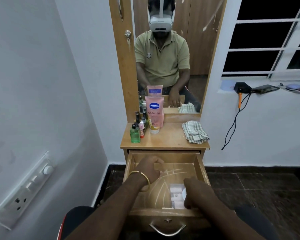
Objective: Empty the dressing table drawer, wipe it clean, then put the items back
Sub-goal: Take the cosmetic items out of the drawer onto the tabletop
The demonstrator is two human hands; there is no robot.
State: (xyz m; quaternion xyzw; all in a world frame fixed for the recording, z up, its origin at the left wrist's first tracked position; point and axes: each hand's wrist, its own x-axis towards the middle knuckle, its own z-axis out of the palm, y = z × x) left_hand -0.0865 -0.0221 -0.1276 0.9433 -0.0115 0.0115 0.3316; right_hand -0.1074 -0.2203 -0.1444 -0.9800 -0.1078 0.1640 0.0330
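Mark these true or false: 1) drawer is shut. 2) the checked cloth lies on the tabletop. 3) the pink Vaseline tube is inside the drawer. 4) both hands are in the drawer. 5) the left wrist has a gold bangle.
1) False. The drawer is pulled open.
2) True. The checked cloth lies on the tabletop, right side, untouched.
3) False. The Vaseline tube stands on the tabletop by the mirror.
4) True. The left hand and right hand both reach inside; whether either holds anything is unclear.
5) True. The bangle circles the left wrist.
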